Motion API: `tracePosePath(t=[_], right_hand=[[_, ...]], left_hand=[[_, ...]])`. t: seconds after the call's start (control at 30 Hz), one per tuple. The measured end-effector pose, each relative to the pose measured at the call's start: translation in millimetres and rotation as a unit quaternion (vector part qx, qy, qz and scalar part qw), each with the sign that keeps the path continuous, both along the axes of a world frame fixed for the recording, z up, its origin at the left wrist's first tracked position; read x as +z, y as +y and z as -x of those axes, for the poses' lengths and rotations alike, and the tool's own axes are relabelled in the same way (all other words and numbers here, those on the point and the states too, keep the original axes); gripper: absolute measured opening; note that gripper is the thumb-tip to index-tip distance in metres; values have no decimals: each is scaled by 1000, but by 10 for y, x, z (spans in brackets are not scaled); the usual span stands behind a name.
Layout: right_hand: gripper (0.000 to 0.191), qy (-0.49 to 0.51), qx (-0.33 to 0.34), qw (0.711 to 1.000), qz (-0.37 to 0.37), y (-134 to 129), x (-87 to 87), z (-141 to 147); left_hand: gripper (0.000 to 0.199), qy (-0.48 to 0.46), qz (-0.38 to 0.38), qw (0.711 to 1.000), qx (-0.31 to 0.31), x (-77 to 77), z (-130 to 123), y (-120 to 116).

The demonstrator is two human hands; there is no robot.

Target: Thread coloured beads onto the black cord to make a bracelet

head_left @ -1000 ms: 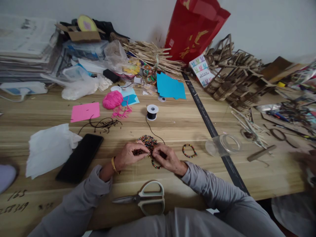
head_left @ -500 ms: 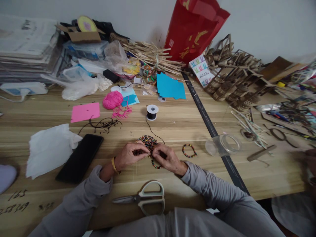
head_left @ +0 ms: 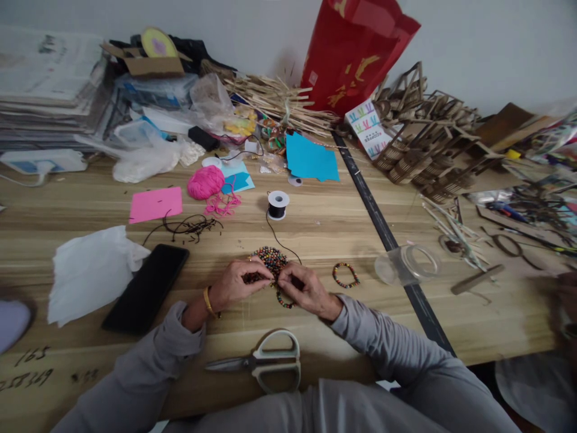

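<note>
Multicoloured beads (head_left: 271, 257) lie in a heap on the wooden table, and a short beaded length hangs below them. My left hand (head_left: 238, 279) is pinched at the left of the beads, my right hand (head_left: 306, 288) pinched at their right. The fingertips nearly meet; what they grip is too small to make out. A black cord runs from a white spool (head_left: 278, 205) down to my right hand. To the right lies a beaded ring (head_left: 346, 275). Scissors (head_left: 274, 362) with pale handles rest below my hands, near my lap.
A black phone (head_left: 146, 290) and white tissue (head_left: 90, 273) lie at the left. Behind are pink yarn (head_left: 206, 182), blue paper (head_left: 311, 157) and a red bag (head_left: 351, 60). A clear plastic container (head_left: 408, 264) and small woven baskets (head_left: 410, 165) stand at the right.
</note>
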State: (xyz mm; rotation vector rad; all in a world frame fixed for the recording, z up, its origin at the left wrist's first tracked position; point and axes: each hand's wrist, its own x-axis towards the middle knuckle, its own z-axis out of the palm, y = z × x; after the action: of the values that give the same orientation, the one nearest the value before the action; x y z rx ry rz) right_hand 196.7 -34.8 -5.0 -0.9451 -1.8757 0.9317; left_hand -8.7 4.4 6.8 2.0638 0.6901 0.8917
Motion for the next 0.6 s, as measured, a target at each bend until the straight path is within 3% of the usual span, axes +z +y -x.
tracePosePath(t=[0.6], right_hand=[[16, 1, 3, 1000, 6, -3, 5, 6]], left_hand=[[7, -14, -26, 1000, -5, -13, -21, 15]])
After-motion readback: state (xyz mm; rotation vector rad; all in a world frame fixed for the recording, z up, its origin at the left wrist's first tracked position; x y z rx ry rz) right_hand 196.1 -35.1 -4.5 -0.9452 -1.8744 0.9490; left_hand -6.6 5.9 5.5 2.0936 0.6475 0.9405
